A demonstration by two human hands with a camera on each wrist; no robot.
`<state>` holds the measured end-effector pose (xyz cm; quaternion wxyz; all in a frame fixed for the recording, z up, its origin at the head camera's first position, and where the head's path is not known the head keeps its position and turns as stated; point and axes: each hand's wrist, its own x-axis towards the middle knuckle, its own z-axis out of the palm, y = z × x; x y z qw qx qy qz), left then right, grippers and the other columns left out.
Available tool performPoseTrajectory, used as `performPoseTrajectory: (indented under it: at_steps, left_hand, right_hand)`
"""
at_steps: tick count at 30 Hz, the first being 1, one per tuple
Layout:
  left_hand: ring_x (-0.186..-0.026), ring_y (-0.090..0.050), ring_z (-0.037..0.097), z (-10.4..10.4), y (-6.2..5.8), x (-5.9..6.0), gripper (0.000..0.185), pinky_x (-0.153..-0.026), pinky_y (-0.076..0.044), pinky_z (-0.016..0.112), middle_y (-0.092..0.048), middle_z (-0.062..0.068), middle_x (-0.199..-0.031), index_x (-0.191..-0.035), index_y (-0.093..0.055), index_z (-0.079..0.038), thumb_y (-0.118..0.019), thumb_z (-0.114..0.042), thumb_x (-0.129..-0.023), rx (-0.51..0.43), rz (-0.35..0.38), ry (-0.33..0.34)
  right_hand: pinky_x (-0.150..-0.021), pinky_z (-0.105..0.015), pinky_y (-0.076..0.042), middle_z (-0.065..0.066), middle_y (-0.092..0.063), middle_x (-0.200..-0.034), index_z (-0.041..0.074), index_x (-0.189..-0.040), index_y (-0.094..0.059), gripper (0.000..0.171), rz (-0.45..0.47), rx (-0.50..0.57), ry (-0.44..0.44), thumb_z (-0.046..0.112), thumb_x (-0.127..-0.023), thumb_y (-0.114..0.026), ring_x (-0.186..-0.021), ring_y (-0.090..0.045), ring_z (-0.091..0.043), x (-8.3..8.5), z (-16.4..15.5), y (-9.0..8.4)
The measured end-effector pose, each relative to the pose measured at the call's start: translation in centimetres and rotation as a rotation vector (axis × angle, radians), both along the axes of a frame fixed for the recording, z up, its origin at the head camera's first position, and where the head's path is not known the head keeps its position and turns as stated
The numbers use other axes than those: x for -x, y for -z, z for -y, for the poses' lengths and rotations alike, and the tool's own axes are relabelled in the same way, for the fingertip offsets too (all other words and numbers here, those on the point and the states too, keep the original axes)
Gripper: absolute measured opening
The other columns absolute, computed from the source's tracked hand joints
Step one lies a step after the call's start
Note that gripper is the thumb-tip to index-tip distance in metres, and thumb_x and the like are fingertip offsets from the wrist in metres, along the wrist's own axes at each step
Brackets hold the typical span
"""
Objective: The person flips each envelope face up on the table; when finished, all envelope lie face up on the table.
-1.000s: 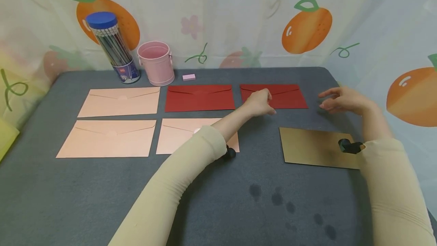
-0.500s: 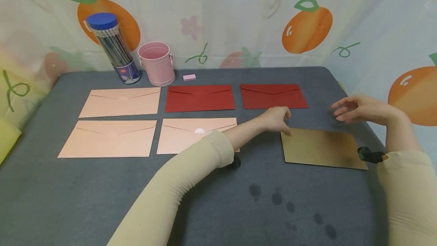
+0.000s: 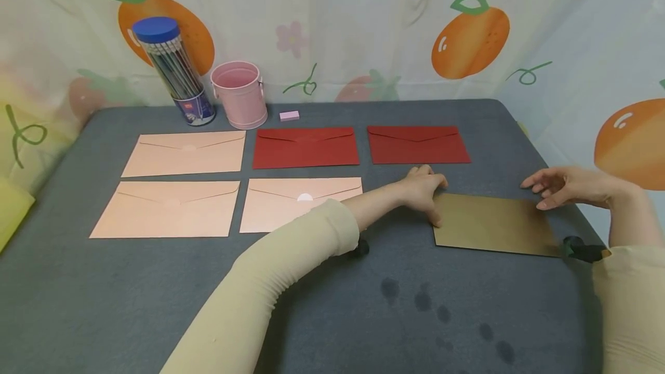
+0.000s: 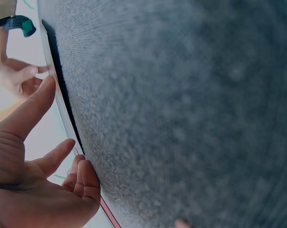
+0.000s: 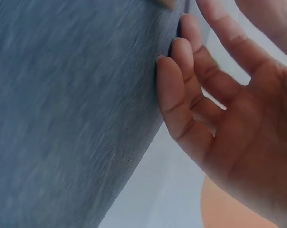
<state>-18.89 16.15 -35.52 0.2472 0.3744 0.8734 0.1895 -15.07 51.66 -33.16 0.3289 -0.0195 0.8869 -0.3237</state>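
Fingers (image 3: 435, 214) of the left hand (image 3: 423, 189) bend down onto the left edge of the gold envelope (image 3: 493, 224), touching it without clearly gripping. Fingers of the right hand (image 3: 566, 186) are loosely spread, their tips at the envelope's far right corner, holding nothing. The gold envelope lies flat on the gray tabletop (image 3: 156, 293), alone and a little askew. Left of it lie three pink envelopes (image 3: 166, 209), two in its row and one farther back. Beyond it, two red envelopes (image 3: 418, 145) lie side by side. So five envelopes seem already laid in neat rows, and this one looks left to line up. Farthest left of it stand a pink bucket (image 3: 240, 96) and a pencil tube (image 3: 174, 71).
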Motion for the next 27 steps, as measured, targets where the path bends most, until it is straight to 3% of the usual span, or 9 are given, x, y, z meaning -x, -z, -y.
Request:
performPoseTrajectory:
  at_steps: [8, 14, 20, 27]
  left_hand:
    - [-0.132, -0.035, 0.02, 0.2, 0.5, 0.1, 0.084, -0.105, -0.04, 0.031, -0.035, 0.003, -0.148, -0.146, -0.045, -0.024, -0.085, -0.043, -0.075, 0.01, -0.018, 0.029]
    - [-0.134, -0.033, 0.019, 0.3, 0.5, 0.0, 0.082, -0.107, -0.04, 0.032, -0.034, 0.002, -0.149, -0.141, -0.047, -0.022, -0.086, -0.044, -0.073, 0.0, -0.028, 0.021]
    - [-0.129, -0.034, 0.017, 0.4, 0.3, -0.2, 0.074, -0.099, -0.041, 0.028, -0.033, 0.001, -0.147, -0.132, -0.048, -0.019, -0.086, -0.044, -0.073, 0.004, -0.024, 0.023]
    - [-0.125, -0.034, 0.017, 0.5, 0.2, -0.2, 0.071, -0.095, -0.04, 0.025, -0.033, 0.001, -0.148, -0.13, -0.047, -0.019, -0.084, -0.045, -0.075, 0.016, -0.032, 0.029]
  right_hand:
    - [-0.079, -0.02, -0.046, 0.007, -0.049, -0.116, 0.003, -0.129, -0.052, 0.049, -0.089, -0.112, -0.07, 0.017, -0.087, -0.073, -0.096, -0.044, 0.007, -0.9, 0.0, 0.8]
    - [-0.076, -0.017, -0.042, 0.006, -0.046, -0.109, 0.004, -0.118, -0.053, 0.04, -0.133, -0.056, -0.141, 0.006, -0.083, -0.074, -0.089, -0.044, -0.003, -0.9, 0.3, 1.1]
    - [-0.061, -0.024, -0.034, 0.01, -0.051, -0.094, 0.002, -0.102, -0.055, 0.032, -0.181, 0.035, -0.192, -0.004, -0.078, -0.075, -0.072, -0.038, -0.014, -0.9, 0.6, 1.4]
    - [-0.061, -0.024, -0.03, 0.008, -0.046, -0.084, 0.001, -0.09, -0.052, 0.029, -0.221, -0.023, -0.191, -0.002, -0.076, -0.078, -0.072, -0.034, -0.009, -0.9, 1.1, 1.4]
